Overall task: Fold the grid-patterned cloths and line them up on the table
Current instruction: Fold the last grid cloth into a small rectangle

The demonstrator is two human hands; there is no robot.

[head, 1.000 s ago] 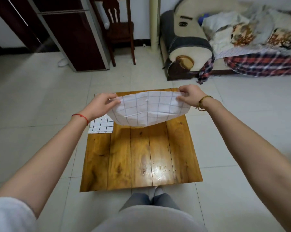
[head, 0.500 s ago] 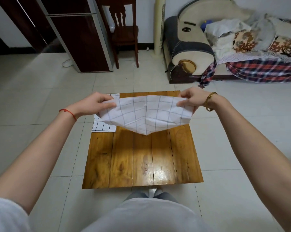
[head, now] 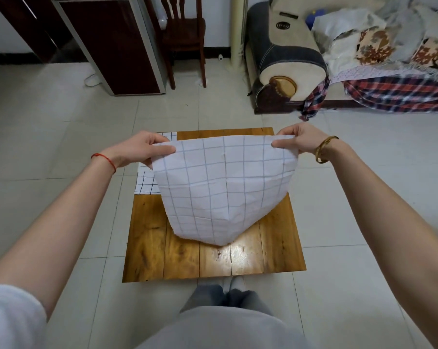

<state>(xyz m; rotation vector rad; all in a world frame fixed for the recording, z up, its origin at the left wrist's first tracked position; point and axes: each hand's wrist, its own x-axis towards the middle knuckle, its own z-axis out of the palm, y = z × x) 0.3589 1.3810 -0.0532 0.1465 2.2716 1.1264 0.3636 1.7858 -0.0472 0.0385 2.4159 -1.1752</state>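
Observation:
A white cloth with a pale blue grid (head: 223, 187) hangs in the air above the low wooden table (head: 213, 258). My left hand (head: 140, 149) pinches its upper left corner and my right hand (head: 298, 141) pinches its upper right corner. The cloth droops to a rounded point over the table's middle. A folded white cloth with a dark grid (head: 145, 182) lies on the table's far left corner, partly hidden behind the held cloth and my left hand.
The table stands on a pale tiled floor. A dark cabinet (head: 117, 44) and a wooden chair (head: 185, 34) stand at the back. A sofa (head: 288, 59) with heaped fabrics and a plaid blanket (head: 399, 94) fills the back right. My knees (head: 228, 301) are just below the table's near edge.
Both hands have kept hold of the cloth's corners. The cloth has unfurled and hangs lower and longer over the table than before.

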